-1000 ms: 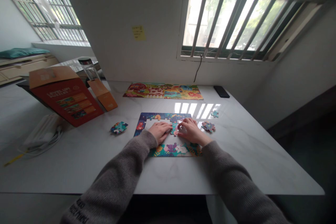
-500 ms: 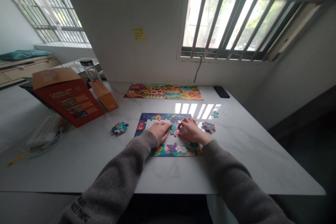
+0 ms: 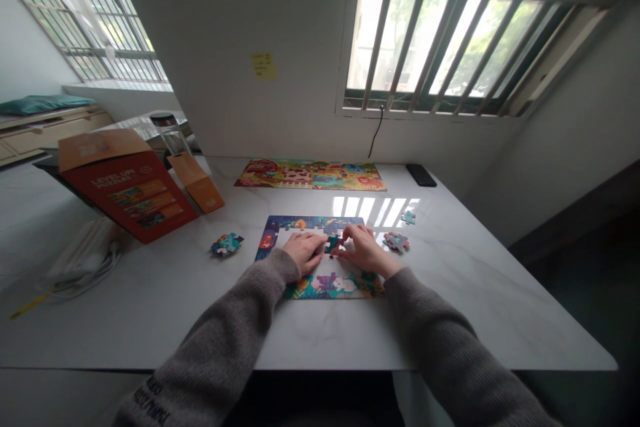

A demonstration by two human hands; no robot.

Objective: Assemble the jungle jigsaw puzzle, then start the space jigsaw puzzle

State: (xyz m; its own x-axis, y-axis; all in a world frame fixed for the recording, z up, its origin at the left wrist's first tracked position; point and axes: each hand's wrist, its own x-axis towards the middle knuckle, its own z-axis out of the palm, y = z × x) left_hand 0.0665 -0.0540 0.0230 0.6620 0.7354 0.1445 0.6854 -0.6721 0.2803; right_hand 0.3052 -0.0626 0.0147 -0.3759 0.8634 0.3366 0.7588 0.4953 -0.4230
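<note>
A white veined marble tabletop (image 3: 465, 307) is being lit by a tall barred window (image 3: 440, 33) on the far wall, with a yellow sticky note (image 3: 263, 66) stuck beside it. Against that wall, a finished rectangular farm-scene jigsaw (image 3: 310, 175) is laid out, and a black phone (image 3: 421, 175) lies to its right. On the left, a red-and-orange cardboard puzzle box (image 3: 127, 187) is propped up, with a clear glass jar (image 3: 167, 133) behind it. A small heap of loose jigsaw pieces (image 3: 227, 244) is placed left of the work, and another (image 3: 396, 241) right of it.

Dead centre, a part-built jigsaw (image 3: 310, 223) with a pale gap in its middle is being worked on. The left hand (image 3: 304, 252) is held nearly flat at the gap, nothing clearly gripped. The right hand (image 3: 365, 248) is curled in, its fingers (image 3: 347, 235) right beside a small teal puzzle piece (image 3: 331, 244) sitting at the gap's edge; whether that piece is pinched cannot be told.
</note>
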